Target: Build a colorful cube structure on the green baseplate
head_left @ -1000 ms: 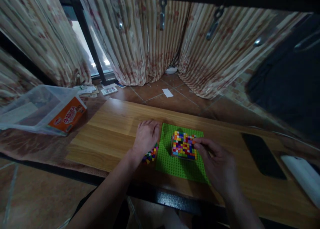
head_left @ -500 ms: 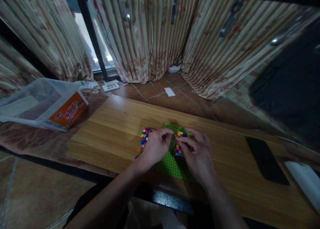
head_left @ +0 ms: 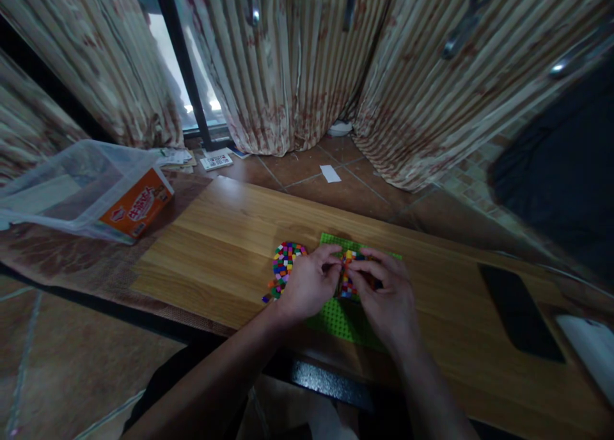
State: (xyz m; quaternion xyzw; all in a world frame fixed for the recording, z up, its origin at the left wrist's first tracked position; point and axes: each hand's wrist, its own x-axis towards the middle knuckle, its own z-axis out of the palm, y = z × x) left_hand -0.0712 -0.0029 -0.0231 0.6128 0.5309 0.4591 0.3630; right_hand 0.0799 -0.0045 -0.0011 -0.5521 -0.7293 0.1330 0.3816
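Observation:
A green studded baseplate [head_left: 338,322] lies on the wooden board under both my hands. On it stands a block of small multicoloured toy bricks [head_left: 346,290], partly covered by my fingers. My left hand [head_left: 311,283] is at the block's left side, thumb and forefinger pinched together; anything between the fingertips is too small to make out. My right hand [head_left: 386,286] curls over the block from the right, its thumb and fingers touching the bricks. Just left of my left hand lies a pile of loose toy bricks [head_left: 284,261], partly hidden behind that hand.
The wooden board [head_left: 206,248] spans the low table. A clear plastic bin [head_left: 62,219] with an orange label stands at the left. A black flat slab [head_left: 520,312] and a white object [head_left: 588,347] lie at the right. Striped curtains [head_left: 297,62] hang behind.
My left hand has moved right, and its pinched fingertips now meet the block's left side. The right hand stays at the block. The whole view has shifted slightly.

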